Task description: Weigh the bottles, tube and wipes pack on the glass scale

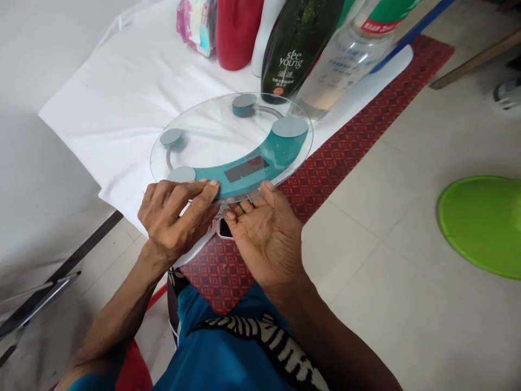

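Observation:
A round clear-glass bathroom scale with a teal curved body, a dark display and grey foot pads is over the white cloth. My left hand is closed on its near left rim, fingertips on top of the glass by the teal strip. Palm up, my right hand holds the near edge, with the thumb at the rim and curled fingers partly hidden under the glass. Just below the rim, between my hands, shows a small pink-edged object with a dark face; its kind is unclear.
Behind the scale stand a dark green shampoo bottle, a clear bottle, a red bottle and a colourful packet. White cloth covers much of the red patterned table. A green stool stands right.

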Tool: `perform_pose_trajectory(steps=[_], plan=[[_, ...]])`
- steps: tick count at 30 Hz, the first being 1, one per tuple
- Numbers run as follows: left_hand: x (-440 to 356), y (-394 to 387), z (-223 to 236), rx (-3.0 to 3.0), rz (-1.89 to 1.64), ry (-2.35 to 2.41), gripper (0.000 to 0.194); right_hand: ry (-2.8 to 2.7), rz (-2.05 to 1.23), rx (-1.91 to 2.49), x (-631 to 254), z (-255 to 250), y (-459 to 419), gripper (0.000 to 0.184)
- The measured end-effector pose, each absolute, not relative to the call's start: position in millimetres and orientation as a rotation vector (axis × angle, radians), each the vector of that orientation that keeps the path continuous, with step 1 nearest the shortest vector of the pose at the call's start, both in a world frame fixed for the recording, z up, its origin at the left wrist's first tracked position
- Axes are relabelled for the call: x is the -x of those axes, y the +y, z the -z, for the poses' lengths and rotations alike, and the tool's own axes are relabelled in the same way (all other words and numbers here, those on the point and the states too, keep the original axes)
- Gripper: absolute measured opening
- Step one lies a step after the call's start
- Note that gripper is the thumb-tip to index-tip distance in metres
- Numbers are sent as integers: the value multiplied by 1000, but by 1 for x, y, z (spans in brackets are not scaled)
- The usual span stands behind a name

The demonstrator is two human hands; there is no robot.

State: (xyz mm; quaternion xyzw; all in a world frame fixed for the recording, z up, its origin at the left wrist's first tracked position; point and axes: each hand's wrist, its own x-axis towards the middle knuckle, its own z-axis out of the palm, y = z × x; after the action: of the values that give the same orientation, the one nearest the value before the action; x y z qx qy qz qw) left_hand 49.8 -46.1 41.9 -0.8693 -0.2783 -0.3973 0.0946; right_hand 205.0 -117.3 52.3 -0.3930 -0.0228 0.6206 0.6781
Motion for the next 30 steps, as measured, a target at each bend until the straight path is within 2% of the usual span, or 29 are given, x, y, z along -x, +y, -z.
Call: perform_pose_trajectory(steps=[6, 18, 24, 30], plan=[[-48, -45, -41, 2576, 1108, -840, 33, -96, -1369, 930, -206, -51, -119, 36], [-55, -42, -49, 2535, 1111, -708, 28, 21, -1381, 875, -206, -54, -118, 35], [-54, -43, -53, 2578, 1067, -674, 38, -25, -1414, 897, -208, -56, -120, 35], [-54, -43, -49, 2591, 1105, -656, 38, 18, -1443, 938, -215, -58, -128, 38]])
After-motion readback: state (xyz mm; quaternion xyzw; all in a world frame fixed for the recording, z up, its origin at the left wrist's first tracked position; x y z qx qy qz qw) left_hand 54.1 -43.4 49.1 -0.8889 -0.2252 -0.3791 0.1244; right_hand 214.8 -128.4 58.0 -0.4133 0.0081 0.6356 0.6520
